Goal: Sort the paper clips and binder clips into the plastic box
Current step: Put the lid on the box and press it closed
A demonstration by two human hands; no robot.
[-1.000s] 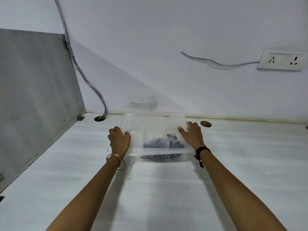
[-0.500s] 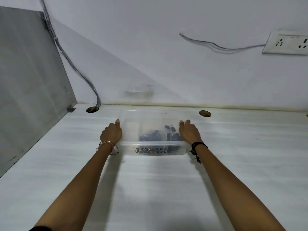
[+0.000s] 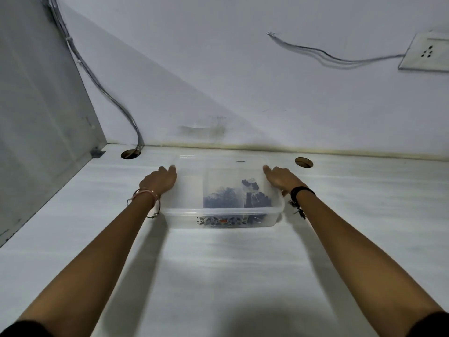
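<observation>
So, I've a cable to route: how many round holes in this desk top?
2. The left hole is at the back corner, grey cables running into it; the right hole is at the back, beyond the right hand. Others may lie outside view.

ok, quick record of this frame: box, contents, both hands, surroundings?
box: clear plastic box, flat on the white table, close to the wall
contents: dark clips in its middle and right sections; type unclear
left hand: fingers straight, against the box's left side
right hand: fingers straight, along its right rim
wall: socket plate, upper right
</observation>
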